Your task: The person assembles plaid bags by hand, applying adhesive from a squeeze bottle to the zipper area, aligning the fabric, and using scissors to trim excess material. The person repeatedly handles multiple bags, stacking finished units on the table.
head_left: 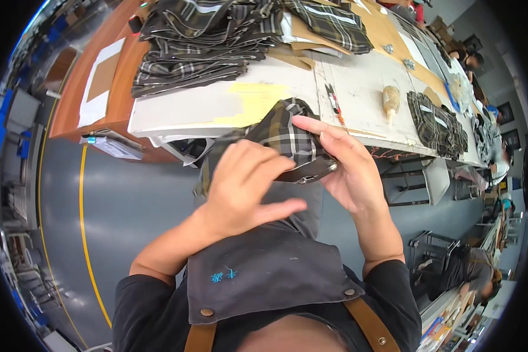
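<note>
A dark plaid garment [293, 138] with white, grey and olive stripes is bunched up in front of my chest, next to the table's near edge. Along its lower dark edge are small shiny metal fittings. My right hand [355, 161] holds its right side, with long fingers laid along the cloth. Across the left side of the cloth reaches my left hand [246, 182], slightly blurred. Its fingers are bent loosely and its thumb stands well apart, with nothing seen between them. Part of the garment is hidden behind this hand.
Folded plaid garments are stacked in a pile [199, 53] on the table [176, 114]. Yellow paper [255, 100], pens [333, 100], and a bottle [391, 101] lie nearer. Another plaid bundle [437, 123] is at right. A stool [431, 179] stands below; a person [472, 270] sits at lower right.
</note>
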A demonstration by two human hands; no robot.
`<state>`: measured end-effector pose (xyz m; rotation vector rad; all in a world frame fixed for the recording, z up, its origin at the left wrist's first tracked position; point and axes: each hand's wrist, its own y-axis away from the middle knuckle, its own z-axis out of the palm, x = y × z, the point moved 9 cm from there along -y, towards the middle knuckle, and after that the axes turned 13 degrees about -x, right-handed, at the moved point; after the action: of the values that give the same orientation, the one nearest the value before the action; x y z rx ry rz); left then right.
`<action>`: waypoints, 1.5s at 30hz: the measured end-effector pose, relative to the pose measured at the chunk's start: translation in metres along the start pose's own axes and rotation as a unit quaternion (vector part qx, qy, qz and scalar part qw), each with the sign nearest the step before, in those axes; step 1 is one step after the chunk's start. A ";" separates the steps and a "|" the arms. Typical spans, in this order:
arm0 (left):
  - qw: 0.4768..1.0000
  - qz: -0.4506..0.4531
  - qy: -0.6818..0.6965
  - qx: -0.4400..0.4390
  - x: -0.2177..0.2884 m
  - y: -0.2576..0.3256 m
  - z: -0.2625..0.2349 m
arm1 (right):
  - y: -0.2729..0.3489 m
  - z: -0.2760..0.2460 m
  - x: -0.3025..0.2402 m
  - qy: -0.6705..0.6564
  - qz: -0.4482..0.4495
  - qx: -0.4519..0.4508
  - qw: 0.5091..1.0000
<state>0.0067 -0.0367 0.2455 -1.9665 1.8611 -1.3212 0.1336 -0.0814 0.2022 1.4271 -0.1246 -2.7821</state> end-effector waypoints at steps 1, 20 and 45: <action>1.000 0.000 -0.024 0.012 0.003 0.002 0.002 | 0.001 0.008 -0.002 0.021 -0.010 -0.002 1.000; 0.987 0.060 0.139 -0.047 0.009 0.001 -0.028 | 0.051 0.088 -0.059 0.701 -0.226 -0.035 0.676; 0.956 -0.063 0.282 -0.054 -0.026 0.023 -0.017 | 0.024 0.075 -0.050 0.527 -0.077 -0.118 0.838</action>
<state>-0.0180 -0.0121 0.2287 -1.9217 2.0944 -2.0314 0.1017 -0.0984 0.2880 2.6602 0.3421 -1.5892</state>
